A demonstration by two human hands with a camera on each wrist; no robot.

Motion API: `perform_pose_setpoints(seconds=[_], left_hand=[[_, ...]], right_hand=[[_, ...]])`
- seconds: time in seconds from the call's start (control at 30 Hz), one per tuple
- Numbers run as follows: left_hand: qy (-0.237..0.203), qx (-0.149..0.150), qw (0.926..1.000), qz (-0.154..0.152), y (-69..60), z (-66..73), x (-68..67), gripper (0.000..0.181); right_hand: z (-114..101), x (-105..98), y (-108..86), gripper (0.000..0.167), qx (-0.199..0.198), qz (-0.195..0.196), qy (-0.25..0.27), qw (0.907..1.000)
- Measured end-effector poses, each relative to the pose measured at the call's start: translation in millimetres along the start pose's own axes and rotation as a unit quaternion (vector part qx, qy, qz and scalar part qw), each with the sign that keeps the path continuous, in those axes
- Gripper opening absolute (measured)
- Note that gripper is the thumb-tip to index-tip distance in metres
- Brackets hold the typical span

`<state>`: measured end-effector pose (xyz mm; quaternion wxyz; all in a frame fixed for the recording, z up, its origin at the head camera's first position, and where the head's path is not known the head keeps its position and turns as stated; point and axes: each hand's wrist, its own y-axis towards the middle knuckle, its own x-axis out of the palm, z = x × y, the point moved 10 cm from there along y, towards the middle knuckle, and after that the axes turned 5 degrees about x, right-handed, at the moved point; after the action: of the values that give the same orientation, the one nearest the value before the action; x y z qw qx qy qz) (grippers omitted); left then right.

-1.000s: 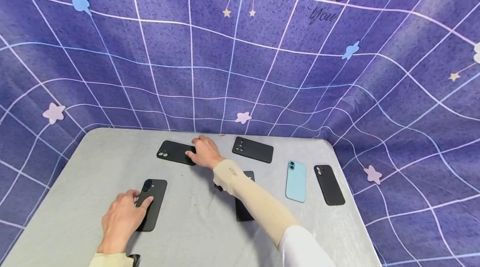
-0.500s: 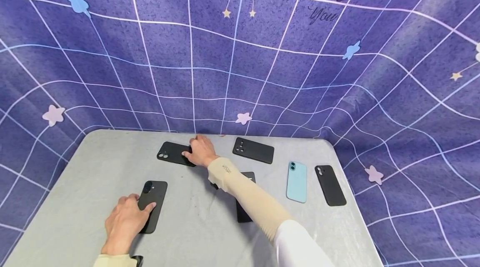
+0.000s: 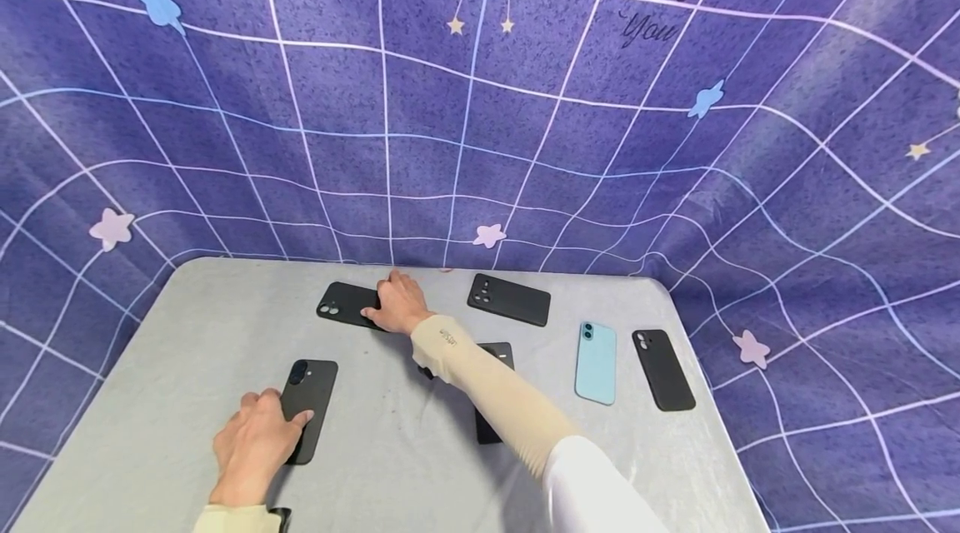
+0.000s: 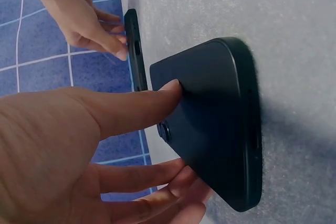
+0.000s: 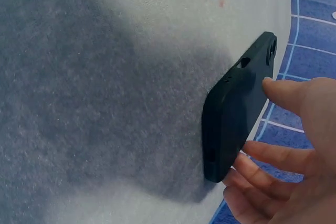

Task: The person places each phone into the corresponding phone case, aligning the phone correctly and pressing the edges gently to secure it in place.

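Fingers of the left hand sit along the left long edge of a black smartphone, and we see the thumb laid on its back, so hand and phone are clamped together. Fingers of the right hand meet one long edge of a black two-lens phone case and the thumb presses the opposite side, a narrow grip no wider than the case. Whether any part of that case is raised, we cannot tell

Around the edges, we find the held case close to the table's back rim, and the smartphone nearer to us on the left, with grey tabletop stretching between it and the right forearm. The forearm, in a beige sleeve, crosses over a dark slab-shaped device, partly hidden

Farther right we have a black multi-lens phone case by the back rim, then a light-blue smartphone, then another black phone case near the right edge. Behind it all hangs a purple-blue curtain with pale grid lines, stars and a cloud
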<state>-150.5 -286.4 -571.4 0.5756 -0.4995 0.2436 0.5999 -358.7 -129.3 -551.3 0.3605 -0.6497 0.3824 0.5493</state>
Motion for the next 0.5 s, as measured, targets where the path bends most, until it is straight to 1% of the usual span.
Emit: perform_pose_setpoints(seconds=[0.1,0.23,0.4,0.5], left_hand=[[0.002,0.001,1.0,-0.003,0.5,1.2,0.7,0.069],[0.0,0.009,0.9999,0.006,0.0,3.1,-1.0,0.065],[-0.006,0.015,0.9997,0.019,0.0,3.3,-3.3,0.061],[-0.011,0.016,0.9996,0.02,0.9,1.6,-3.5,0.062]], right_hand=[[1.2,3.5,1.7,0.049,0.003,-0.01,-0.002,0.9999],[2.7,7.4,3.1,0.049,0.009,-0.023,-0.002,0.9997],[2.9,7.8,3.3,0.048,0.011,-0.028,0.001,0.9996],[3.0,7.0,2.8,0.047,0.013,-0.026,0.004,0.9996]])
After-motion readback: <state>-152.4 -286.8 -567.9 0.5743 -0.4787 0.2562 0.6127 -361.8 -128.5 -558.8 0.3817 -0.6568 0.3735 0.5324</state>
